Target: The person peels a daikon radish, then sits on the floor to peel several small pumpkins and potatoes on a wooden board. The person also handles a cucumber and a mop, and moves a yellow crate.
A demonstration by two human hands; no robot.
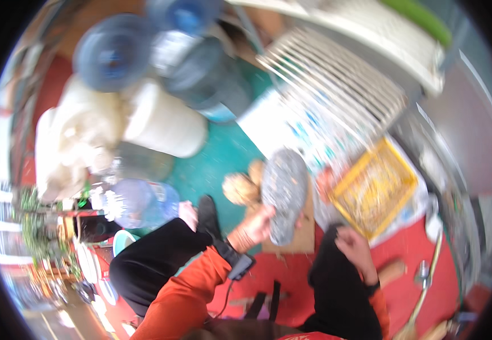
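Slightly left of my lap's centre line, my left hand [256, 227] grips the narrower end of a grey speckled, sole-shaped object [285, 191]. Its broad end points away from me, and blur hides its exact kind. Under its near end, a piece of brown cardboard [290, 248] lies on the floor. Two rounded tan lumps [240, 189] sit just left of the grey object. Over my right knee, my right hand [354, 248] has loosely bent fingers and nothing visible in it.
A yellow plastic crate [375, 189] stands right of centre, below a slatted white rack [335, 80]. White buckets [167, 123], a dark bin [212, 72] and large water bottles [112, 53] crowd the far left. A clear bottle [148, 204] lies near my left foot.
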